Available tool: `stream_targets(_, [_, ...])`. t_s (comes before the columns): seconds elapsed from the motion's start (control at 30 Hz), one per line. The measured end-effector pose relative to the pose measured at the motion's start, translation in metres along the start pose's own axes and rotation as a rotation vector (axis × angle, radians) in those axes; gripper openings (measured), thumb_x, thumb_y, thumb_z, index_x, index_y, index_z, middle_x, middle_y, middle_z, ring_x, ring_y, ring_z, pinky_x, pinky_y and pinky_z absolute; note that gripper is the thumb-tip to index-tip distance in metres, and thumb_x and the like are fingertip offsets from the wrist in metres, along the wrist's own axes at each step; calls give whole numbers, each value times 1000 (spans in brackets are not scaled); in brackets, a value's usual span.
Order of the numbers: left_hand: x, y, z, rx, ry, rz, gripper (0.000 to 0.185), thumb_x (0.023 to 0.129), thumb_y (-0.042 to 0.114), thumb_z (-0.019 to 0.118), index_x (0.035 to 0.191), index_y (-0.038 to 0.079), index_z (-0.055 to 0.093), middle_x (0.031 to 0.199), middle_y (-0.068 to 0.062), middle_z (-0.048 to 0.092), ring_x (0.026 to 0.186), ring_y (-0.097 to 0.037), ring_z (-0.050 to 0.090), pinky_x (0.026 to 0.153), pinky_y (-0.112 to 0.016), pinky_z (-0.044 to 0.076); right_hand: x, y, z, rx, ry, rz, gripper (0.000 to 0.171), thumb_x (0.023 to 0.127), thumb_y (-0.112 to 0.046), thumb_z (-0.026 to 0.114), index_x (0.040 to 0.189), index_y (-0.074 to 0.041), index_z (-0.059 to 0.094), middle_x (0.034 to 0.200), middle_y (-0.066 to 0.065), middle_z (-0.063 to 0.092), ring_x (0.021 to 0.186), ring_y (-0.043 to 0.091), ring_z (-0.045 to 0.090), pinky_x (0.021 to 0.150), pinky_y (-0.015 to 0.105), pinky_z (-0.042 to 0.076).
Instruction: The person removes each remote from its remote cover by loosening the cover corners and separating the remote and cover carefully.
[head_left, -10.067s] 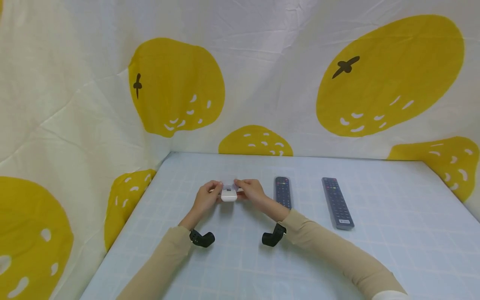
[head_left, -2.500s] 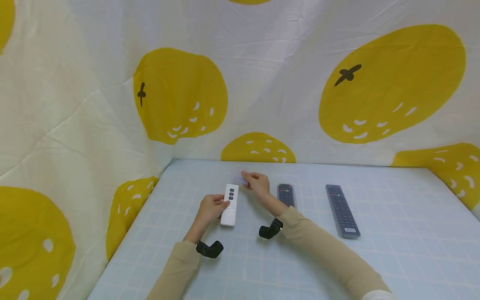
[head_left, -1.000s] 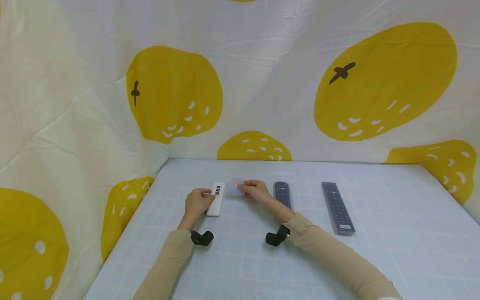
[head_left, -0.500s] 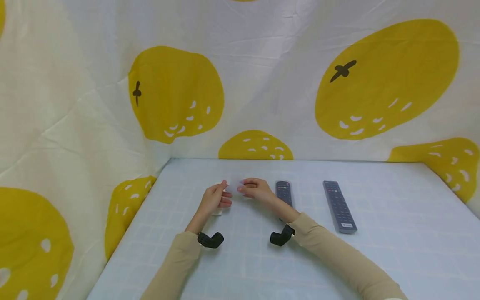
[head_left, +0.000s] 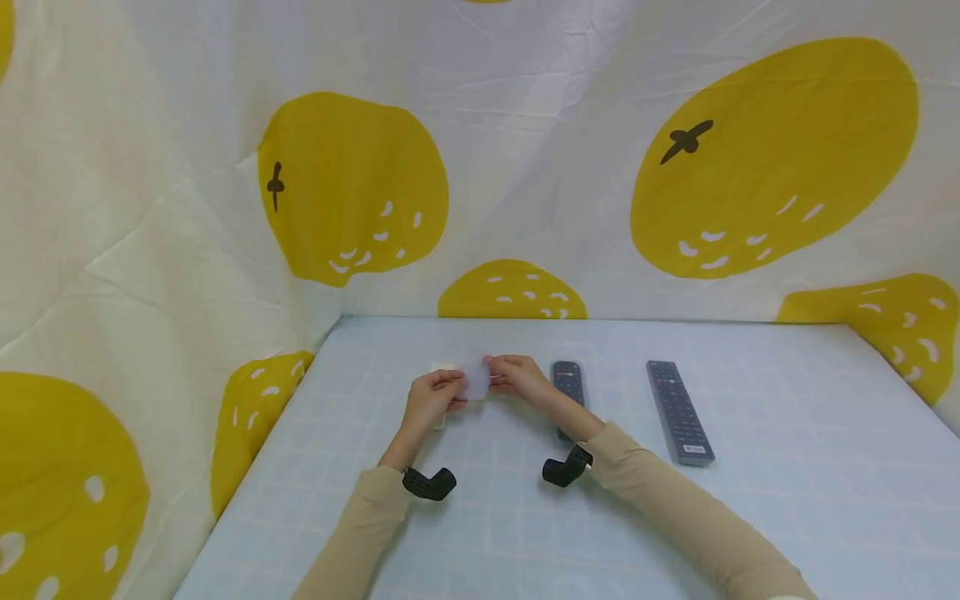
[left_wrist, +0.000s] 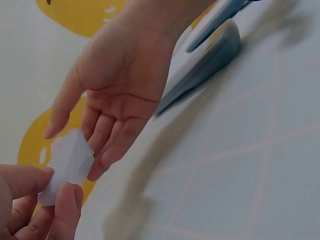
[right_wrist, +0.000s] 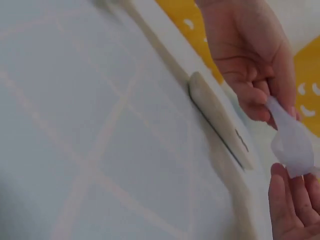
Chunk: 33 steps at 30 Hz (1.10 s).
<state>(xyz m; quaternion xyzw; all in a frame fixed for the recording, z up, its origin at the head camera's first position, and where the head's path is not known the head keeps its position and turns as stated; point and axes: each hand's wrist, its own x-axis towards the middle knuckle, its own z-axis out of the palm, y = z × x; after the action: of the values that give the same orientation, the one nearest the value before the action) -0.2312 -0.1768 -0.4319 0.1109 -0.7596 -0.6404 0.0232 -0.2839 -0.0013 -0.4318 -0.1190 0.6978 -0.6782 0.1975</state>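
Both hands, left hand [head_left: 429, 398] and right hand [head_left: 517, 377], pinch a clear film [head_left: 476, 384] above the white remote [head_left: 438, 367], 2 dark remotes [head_left: 567, 382] lying beside

both hands [head_left: 431, 398] [head_left: 515, 377] raised, fingers pinching

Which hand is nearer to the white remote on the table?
Left. The left hand is just above the white remote, hiding most of it; the right hand is further right.
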Motion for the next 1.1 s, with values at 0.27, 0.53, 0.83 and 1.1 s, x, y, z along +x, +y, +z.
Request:
stream_targets(0.27, [-8, 2, 2, 61, -44, 89, 21, 87, 2, 67, 106, -5, 65, 83, -10, 64, 60, -8, 61, 59, -21, 55, 3, -6, 3, -77, 209, 44, 34, 95, -21, 59, 113, 7, 65, 106, 18, 67, 76, 7, 63, 79, 27, 57])
stream_targets(0.53, [-14, -1, 2, 118, -57, 100, 23, 87, 3, 66, 109, -4, 64, 87, -10, 63, 63, -7, 60, 57, -21, 53, 6, -7, 3, -39, 235, 67, 34, 95, -21, 61, 112, 8, 65, 98, 13, 67, 70, 5, 61, 72, 22, 57])
stream_targets(0.83, [-18, -9, 1, 137, -61, 74, 25, 88, 2, 65, 112, -3, 63, 90, -14, 66, 64, -9, 60, 57, -25, 54, 10, -4, 2, -39, 234, 82, 32, 93, -16, 62, 110, 11, 65, 83, 4, 65, 61, 4, 60, 64, 19, 56])
stream_targets(1.1, [-19, -10, 4, 103, -62, 44, 42, 89, 4, 65, 127, 1, 49, 90, -16, 67, 61, -9, 58, 55, -23, 53, 13, -7, -3, -74, 238, 84, 31, 93, -18, 62, 110, 9, 66, 85, 6, 66, 61, 5, 60, 66, 21, 57])
